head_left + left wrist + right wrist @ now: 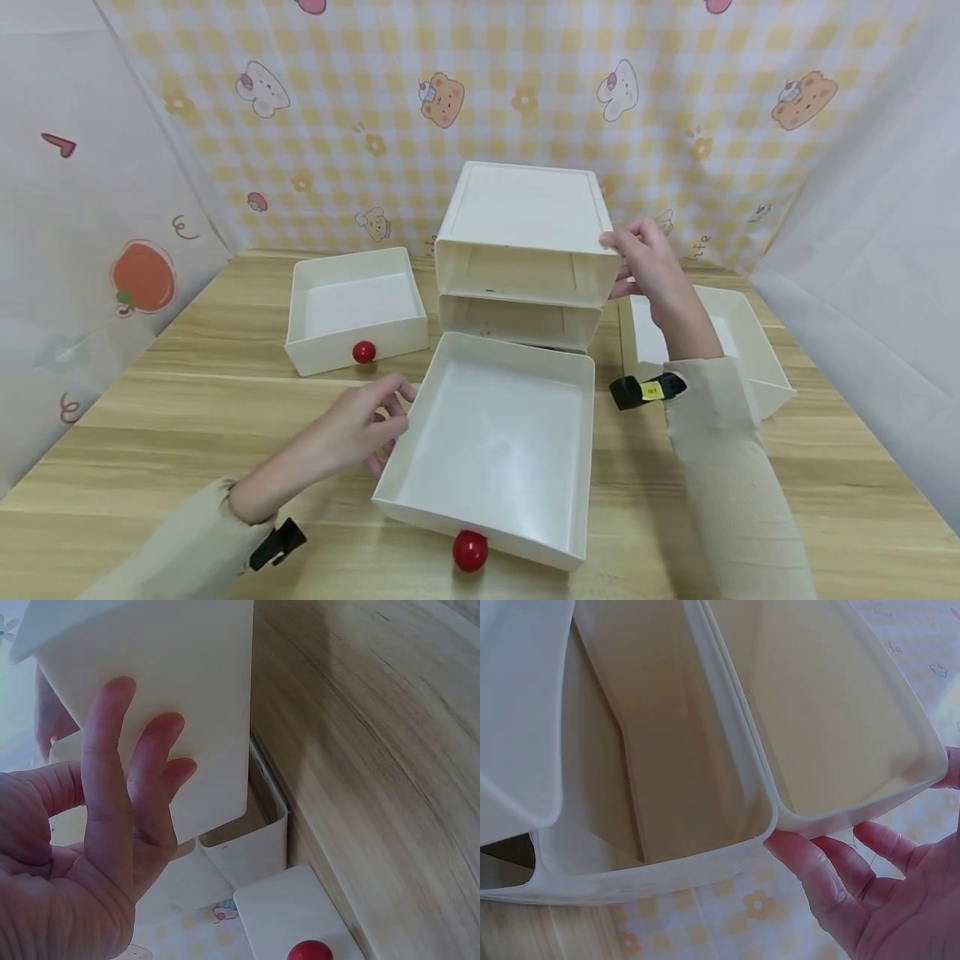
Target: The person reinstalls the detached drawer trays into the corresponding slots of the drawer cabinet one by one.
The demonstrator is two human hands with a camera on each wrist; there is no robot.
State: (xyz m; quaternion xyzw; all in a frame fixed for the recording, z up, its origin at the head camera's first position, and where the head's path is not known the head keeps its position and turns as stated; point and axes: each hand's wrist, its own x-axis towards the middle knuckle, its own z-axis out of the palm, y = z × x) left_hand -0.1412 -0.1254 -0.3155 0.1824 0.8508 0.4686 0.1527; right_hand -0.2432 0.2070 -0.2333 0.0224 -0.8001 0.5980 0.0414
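A white stacked drawer cabinet [525,204] stands in the middle of the table, its upper two compartments without drawers. My right hand [648,258] holds the right side of the top casing, thumb at its upper edge. In the right wrist view, its fingers [810,877] lie by the seam between two casings. In front sits a white drawer [495,450] with a red round knob [470,551], angled, its back end at the lowest compartment. My left hand [367,425] is at its left side; in the left wrist view the fingertips [169,724] touch the outer wall.
Another white drawer [356,300] with a red knob [363,352] sits at the left on the wooden table [187,400]. A further white drawer [738,342] lies at the right, partly behind my right forearm. A checked curtain [337,125] hangs behind the cabinet.
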